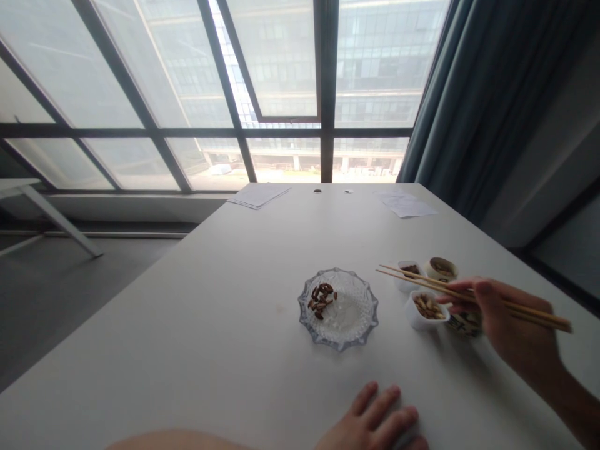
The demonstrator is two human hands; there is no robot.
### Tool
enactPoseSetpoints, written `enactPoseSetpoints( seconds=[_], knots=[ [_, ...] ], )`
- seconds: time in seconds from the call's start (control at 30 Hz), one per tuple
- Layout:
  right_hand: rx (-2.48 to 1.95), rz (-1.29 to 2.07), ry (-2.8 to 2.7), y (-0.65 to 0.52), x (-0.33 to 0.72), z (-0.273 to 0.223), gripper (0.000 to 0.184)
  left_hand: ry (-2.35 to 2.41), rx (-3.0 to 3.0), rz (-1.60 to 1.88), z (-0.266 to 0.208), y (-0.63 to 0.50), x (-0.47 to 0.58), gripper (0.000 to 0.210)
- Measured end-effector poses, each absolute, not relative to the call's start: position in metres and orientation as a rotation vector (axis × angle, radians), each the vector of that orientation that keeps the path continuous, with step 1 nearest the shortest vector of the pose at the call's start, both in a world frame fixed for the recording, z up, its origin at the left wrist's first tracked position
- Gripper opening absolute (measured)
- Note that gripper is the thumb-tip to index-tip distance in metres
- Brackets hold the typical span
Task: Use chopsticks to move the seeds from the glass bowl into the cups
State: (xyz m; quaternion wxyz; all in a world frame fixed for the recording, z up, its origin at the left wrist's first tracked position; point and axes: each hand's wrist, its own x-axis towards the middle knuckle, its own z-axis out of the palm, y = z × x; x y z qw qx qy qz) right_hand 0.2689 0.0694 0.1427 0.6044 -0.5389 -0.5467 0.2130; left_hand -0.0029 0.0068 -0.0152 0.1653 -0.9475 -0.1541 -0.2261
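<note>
My right hand [513,319] grips a pair of wooden chopsticks [450,290], whose tips point left over the table. Beneath them stand small containers: a white cup [419,320] of light brown pieces, another white cup [405,284] of dark brown pieces, and a round tub [442,269]. A further round container [464,324] is partly hidden by my right hand. To the left lies a scalloped glass plate [365,322] with a cluster of dark brown seed-like pieces [321,299] on its left side. My left hand [375,422] rests on the table, fingers spread, in front of the plate.
The white table [210,337] reaches back toward large windows. Sheets of paper [260,195] lie at its far left, and another sheet [407,204] at its far right. A dark curtain [450,112] hangs on the right. Another white table [51,209] stands at left.
</note>
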Motion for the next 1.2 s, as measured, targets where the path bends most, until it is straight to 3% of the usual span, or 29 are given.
enactPoseSetpoints(
  seconds=[0.23,0.47,0.9,1.2],
  knots=[
    [-1.099,0.851,-1.417,0.097,0.206,0.107,0.039,-0.453,-2.687,-0.669,-0.013,0.006,-0.001,0.033],
    [-1.101,0.930,-1.463,0.113,0.184,0.091,0.041,-0.456,-2.694,-0.653,-0.016,0.006,0.000,0.032],
    [-1.096,0.740,-1.422,0.098,0.201,0.105,0.037,-0.483,-2.689,-0.679,-0.014,0.004,-0.001,0.032],
    [-1.360,0.176,-1.227,0.067,0.291,0.148,0.030,-0.452,-2.734,-0.623,-0.003,0.005,-0.003,0.034]
  ],
)
